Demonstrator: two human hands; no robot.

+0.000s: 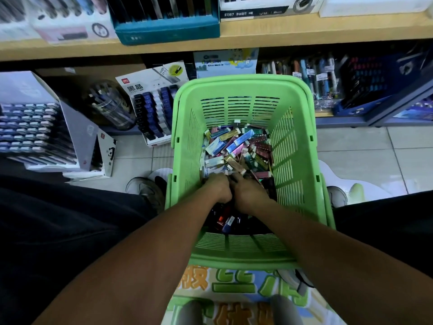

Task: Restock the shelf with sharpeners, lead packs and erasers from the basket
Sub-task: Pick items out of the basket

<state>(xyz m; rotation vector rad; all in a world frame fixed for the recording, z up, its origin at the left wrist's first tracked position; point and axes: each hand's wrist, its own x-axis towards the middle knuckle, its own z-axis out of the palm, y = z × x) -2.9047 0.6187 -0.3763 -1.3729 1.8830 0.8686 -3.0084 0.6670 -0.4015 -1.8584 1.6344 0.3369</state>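
basket point(243, 87) on floor below shelf point(304, 31), in reach | left hand point(219, 187), right hand point(248, 192) buried together in packs point(236, 146), gathering a batch | grip hidden, cannot tell

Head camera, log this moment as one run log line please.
stage: picking stock | left hand: in green basket, among packs | right hand: same | grasp: unclear | shelf: untouched

One green basket point(243, 90) holds a heap of small packs point(236, 146), too many and too jumbled to count. Two hands point(219, 187) point(249, 192) reach into it. Two shelf boards point(304, 31) point(328, 118) show, and one clear jar point(110, 104).
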